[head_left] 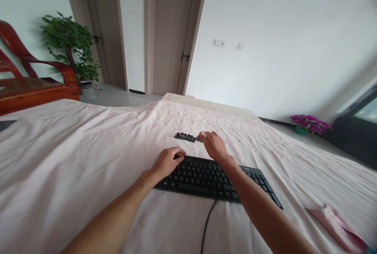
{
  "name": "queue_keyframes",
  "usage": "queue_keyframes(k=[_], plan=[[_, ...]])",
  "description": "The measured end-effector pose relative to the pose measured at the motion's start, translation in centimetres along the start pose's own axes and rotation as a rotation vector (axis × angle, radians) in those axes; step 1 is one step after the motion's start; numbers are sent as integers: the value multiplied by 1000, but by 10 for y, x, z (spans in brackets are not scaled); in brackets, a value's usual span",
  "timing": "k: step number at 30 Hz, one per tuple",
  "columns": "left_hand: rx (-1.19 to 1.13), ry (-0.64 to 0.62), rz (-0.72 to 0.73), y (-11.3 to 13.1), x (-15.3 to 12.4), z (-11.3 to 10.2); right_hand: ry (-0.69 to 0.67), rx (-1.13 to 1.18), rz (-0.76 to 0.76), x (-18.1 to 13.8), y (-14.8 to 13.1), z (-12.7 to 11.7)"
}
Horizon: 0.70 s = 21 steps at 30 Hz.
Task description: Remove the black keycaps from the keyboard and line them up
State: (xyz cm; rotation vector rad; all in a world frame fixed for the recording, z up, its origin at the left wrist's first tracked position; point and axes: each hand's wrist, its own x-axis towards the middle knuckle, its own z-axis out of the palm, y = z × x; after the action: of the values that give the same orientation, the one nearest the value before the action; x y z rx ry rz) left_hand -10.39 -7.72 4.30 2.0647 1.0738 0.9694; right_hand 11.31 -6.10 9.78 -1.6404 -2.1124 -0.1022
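At the bottom centre of the frame, a thin cable (pixel 207 222) runs up to the black keyboard (pixel 193 188), which lies flat on the pale cloth (pixel 118 136) in the lower middle. The keyboard looks light and stiff, best lifted by its two short ends rather than by the keys. The left hand (pixel 167 162) curls over its upper left corner; whether the fingers grip anything I cannot tell. Just beyond the keyboard, at the centre, the right hand (pixel 215 145) reaches down, fingers close together, to a cluster of loose keycaps (pixel 184 137) (a pinch on one is impossible to confirm). These should be hard, nearly weightless and slick, easiest taken by their sides. Farther off, a green pot (pixel 300 130) at right holds purple flowers (pixel 311 123).
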Motion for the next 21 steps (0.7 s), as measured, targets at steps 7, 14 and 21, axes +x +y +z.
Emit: queue_keyframes(k=[7,14,21], plan=[[100,-55,14,2,0,-2,8,373,15,-29,-17,-7],[224,-35,64,9,-4,4,-83,673,85,-33,-17,7],[244,-49,58,13,-5,2,-152,759,53,-37,-19,4]])
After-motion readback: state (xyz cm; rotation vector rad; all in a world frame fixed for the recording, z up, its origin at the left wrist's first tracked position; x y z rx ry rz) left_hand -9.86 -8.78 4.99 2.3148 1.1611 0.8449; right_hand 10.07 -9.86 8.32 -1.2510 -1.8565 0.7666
